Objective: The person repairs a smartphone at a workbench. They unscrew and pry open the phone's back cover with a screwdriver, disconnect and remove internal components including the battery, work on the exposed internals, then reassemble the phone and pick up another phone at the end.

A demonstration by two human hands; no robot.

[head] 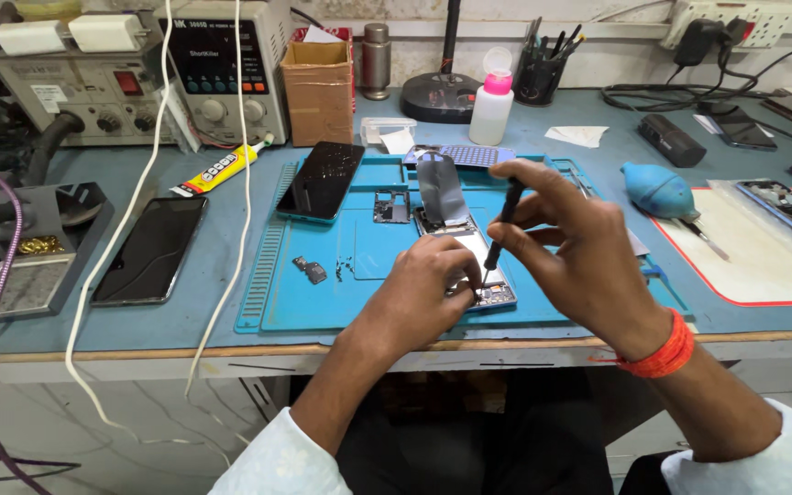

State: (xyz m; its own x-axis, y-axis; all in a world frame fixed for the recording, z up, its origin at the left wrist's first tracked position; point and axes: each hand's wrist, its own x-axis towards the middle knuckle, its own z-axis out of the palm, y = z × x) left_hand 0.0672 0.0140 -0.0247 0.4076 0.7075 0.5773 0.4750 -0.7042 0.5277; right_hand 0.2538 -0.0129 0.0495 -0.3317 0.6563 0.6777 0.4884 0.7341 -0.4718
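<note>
Presently | right hand (568, 246) fingers pinch screwdriver (500, 231) upright, tip down for bite | left hand (423, 291) fingers pressed on opened phone (469, 261), steadying it below | blue mat (323, 293) on bench (139, 330)

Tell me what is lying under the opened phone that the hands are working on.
The opened phone lies on a blue work mat. The left hand covers its near end, so anything there is hidden.

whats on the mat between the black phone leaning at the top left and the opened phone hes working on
In the head view, between the black phone and the opened phone, a small dark frame part lies on the blue mat.
</note>
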